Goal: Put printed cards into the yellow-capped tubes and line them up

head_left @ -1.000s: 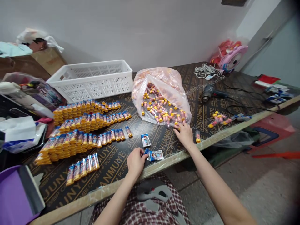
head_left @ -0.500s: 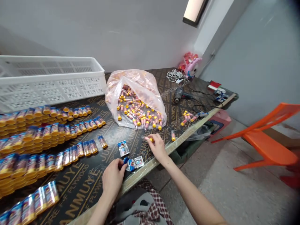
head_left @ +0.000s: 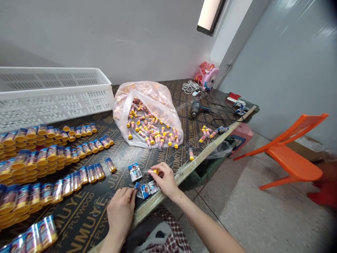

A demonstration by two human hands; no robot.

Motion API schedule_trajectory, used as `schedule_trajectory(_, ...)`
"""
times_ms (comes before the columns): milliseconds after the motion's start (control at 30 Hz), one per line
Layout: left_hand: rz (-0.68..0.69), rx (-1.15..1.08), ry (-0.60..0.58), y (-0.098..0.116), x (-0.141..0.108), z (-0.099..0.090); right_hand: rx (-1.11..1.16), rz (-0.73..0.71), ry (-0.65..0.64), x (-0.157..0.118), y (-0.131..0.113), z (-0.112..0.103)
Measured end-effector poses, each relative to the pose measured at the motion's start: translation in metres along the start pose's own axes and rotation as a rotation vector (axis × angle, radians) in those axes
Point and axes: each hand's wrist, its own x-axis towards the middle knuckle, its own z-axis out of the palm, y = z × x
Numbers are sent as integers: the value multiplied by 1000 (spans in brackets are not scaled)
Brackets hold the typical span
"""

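My left hand (head_left: 121,209) is closed at the table's front edge, thumb and forefinger pinching a small blue piece (head_left: 137,185) that looks like the end of a printed plastic sleeve; most of it is hidden. Just above and to the right of it, my right hand (head_left: 165,181) grips a small clear tube with a yellow cap (head_left: 154,171), its clear end pointing left. Between the hands lies a little pile of blue-and-white printed sleeves (head_left: 149,189). Another printed sleeve (head_left: 135,172) lies flat behind them.
A plastic bag (head_left: 147,92) spills yellow-capped tubes. At left stand stacked rows of sleeved tubes (head_left: 67,184) before a white crate (head_left: 52,103). A heat gun (head_left: 196,108), a lone tube (head_left: 191,154) and several loose tubes (head_left: 206,133) lie rightward. An orange chair (head_left: 292,161) stands beyond the edge.
My right hand has moved left with the tube, closer to my left hand and the sleeve pile. My left hand still pinches the blue piece, which now shows less. The view has shifted slightly.
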Motion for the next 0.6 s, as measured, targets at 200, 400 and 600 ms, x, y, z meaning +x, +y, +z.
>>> schedule_trajectory(200,-518,-670,119,-3,7,-11,119,30,69,-4,-15,-4)
schedule_trajectory(400,-880,-1278,223,-10,13,-32,391,120,-47,-17,-24,10)
schedule_trajectory(600,-927,-1383,362,-21,10,-41,443,135,-112,-30,-37,26)
